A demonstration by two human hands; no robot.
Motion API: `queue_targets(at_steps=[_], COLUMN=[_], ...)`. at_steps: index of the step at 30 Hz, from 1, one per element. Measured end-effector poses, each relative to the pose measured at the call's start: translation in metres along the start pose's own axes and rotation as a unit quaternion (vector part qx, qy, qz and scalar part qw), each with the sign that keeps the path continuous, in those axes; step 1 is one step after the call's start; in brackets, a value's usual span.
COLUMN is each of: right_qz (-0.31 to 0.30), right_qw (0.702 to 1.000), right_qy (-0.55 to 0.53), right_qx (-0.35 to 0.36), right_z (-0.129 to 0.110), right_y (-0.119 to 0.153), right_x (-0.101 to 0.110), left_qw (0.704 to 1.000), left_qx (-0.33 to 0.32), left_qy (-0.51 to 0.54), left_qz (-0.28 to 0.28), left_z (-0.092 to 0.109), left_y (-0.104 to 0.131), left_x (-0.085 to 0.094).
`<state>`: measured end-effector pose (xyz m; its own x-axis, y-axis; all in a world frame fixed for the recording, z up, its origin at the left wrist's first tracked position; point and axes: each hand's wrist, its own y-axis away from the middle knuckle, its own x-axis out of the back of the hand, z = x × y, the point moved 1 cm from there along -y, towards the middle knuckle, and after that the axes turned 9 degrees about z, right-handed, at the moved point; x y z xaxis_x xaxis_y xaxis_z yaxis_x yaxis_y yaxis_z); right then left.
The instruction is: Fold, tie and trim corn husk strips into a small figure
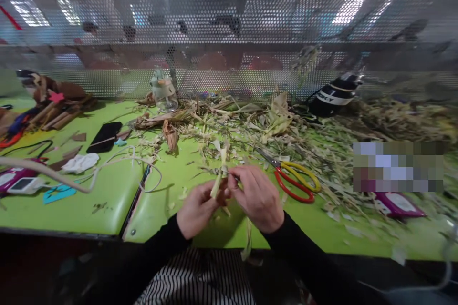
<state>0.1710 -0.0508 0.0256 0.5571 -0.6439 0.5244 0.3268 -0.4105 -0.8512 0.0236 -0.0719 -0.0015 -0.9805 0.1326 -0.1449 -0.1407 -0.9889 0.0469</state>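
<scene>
Near the table's front edge, both hands meet around a small pale green figure of plant husk (222,171). My left hand (200,207) has its fingers closed on the lower part of the husk piece. At its right side, my right hand (255,195) pinches with thumb and forefinger near its middle, where a thin tie or strip seems to be; the detail is too small to tell. A loose husk strip (248,240) hangs below the right hand over the table edge. Scissors with red and yellow handles (295,181) lie to the right, blades toward the back left.
Husk scraps (236,126) spread behind the hands and to the right. A glass jar (165,94), a black bottle (331,97) and a perforated metal screen (229,71) stand behind. A phone (105,137), white cable (118,155) and crumpled tissue (80,163) lie left; a purple device (400,204) is right.
</scene>
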Motion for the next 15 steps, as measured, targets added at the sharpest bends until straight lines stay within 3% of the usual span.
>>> queue_targets(at_steps=[4,15], right_qz=[-0.015,-0.052], right_qw=[0.999,0.998], right_qy=[-0.003,0.013], right_qx=[-0.030,-0.023], right_z=[-0.011,-0.035], right_y=[-0.002,0.008], right_x=[0.005,0.008], left_qw=[0.985,0.963], left_qx=[0.022,0.038], left_qy=[0.167,0.238], left_qz=[0.040,0.124], left_z=[-0.009,-0.024], left_y=[0.000,0.002], left_x=[-0.020,-0.031])
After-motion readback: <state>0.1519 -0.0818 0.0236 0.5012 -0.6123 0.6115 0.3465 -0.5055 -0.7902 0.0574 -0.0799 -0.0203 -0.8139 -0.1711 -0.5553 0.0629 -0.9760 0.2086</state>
